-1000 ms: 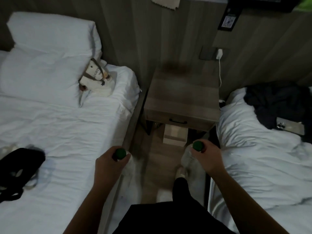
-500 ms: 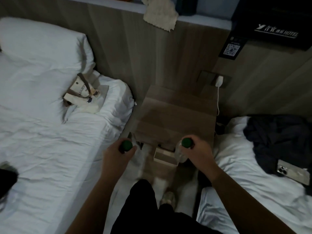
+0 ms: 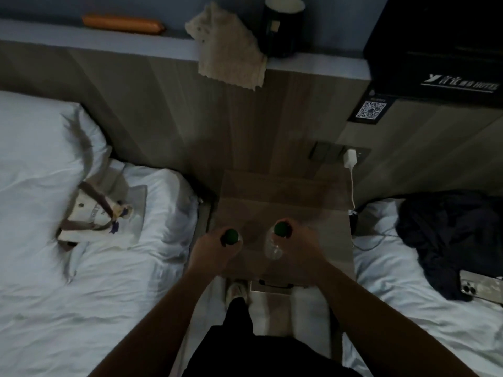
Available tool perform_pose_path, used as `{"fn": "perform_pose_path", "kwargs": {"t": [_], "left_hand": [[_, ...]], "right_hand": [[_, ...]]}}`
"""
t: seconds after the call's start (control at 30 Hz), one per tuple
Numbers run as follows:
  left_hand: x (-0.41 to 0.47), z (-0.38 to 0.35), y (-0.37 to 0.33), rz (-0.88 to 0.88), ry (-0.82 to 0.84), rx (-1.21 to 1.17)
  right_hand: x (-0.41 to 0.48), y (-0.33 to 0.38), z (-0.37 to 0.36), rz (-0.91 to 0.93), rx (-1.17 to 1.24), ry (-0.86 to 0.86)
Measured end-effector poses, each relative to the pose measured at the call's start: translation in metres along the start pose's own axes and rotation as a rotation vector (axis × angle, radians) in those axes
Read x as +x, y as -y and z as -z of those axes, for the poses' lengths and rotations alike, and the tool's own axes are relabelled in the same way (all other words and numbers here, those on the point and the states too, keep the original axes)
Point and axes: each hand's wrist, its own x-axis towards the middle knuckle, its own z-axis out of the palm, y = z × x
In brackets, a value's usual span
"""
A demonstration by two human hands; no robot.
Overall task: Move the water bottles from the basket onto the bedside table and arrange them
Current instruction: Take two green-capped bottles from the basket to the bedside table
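Observation:
My left hand (image 3: 213, 250) grips a clear water bottle by the neck; only its green cap (image 3: 230, 236) shows. My right hand (image 3: 299, 247) holds a second clear bottle (image 3: 273, 247) with a green cap, its body visible below the cap. Both bottles hang upright over the front part of the wooden bedside table (image 3: 285, 202), which stands between two beds. I cannot tell whether either bottle touches the tabletop. The basket is out of view.
A white bed (image 3: 68, 268) with a canvas tote bag (image 3: 95, 216) lies at the left. The right bed (image 3: 408, 308) carries dark clothes (image 3: 449, 235) and a phone (image 3: 480, 288). A charger with cable (image 3: 350, 159) hangs at the table's right edge. Behind runs a headboard ledge with a cloth (image 3: 231, 50).
I have stepped closer to the bedside table. Both hands, each with a bottle, moved forward from above the floor to above the table's front part.

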Motion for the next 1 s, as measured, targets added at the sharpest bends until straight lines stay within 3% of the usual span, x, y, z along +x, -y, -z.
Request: {"fn": "perform_pose_path", "kwargs": {"t": [0.2,0.37,0.53,1.0], "left_hand": [[0.081,0.016,-0.003,-0.075,0.171,0.061],[0.122,0.017,-0.004,-0.080,0.216,0.057],[0.135,0.010,0.009,-0.076,0.202,0.098],[0.149,0.002,0.019,0.061,0.210,-0.152]], "right_hand": [[0.059,0.028,-0.013,-0.041,-0.053,-0.038],[0.096,0.040,-0.017,-0.082,-0.084,-0.062],[0.113,0.038,-0.024,-0.143,-0.073,-0.042],[0.106,0.013,-0.025,-0.158,-0.043,-0.008]]}}
